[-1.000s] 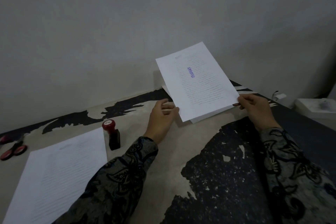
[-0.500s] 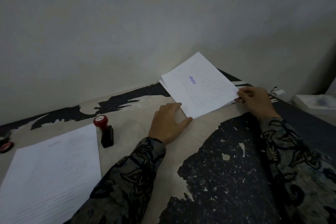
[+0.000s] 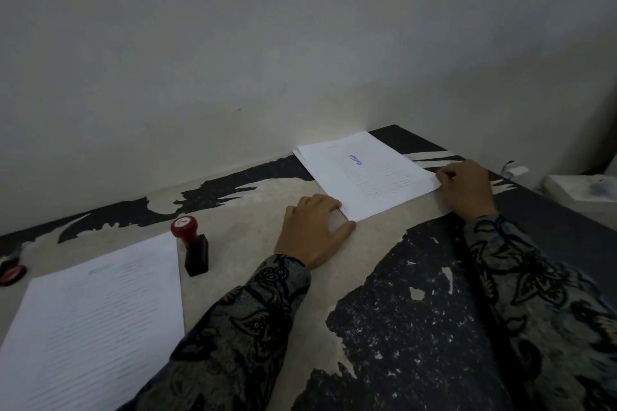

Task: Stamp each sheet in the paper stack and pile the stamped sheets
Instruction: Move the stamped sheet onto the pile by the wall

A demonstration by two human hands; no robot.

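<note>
Lowered from the air a second ago, the stamped sheet (image 3: 365,173) now lies flat on the pile of stamped sheets (image 3: 302,157) at centre right of the frame, against the foot of the wall (image 3: 300,43). At far left, red-handled scissors (image 3: 11,272) sit at the edge of the frame. Lower left lies the paper stack (image 3: 96,324), its top sheet printed with faint lines and, as far as I can tell, bearing no stamp. Just beside its upper right corner the stamp (image 3: 192,248) stands upright, red knob on a black body, touched by neither hand; a small white label on the knob is too small to read. At centre, the left hand (image 3: 314,232) rests on the worn table (image 3: 253,210) with its fingertips at the near corner of the pile, fingers loosely bent, whether pinching the paper or only pressing it I cannot tell. To the right, the right hand (image 3: 465,187) curls at the pile's right corner, seemingly pinching the edge. Both hands are well apart, one at each corner, squaring the sheet on the pile. Judged so, the piling step for this sheet is nearly done; the next move calls for letting go, reaching back to the lower left, and taking up the stamp for the next sheet. A blue stamped word runs sideways on the top sheet; it looks like "APPROVED" but is not sharp enough to be sure.
</note>
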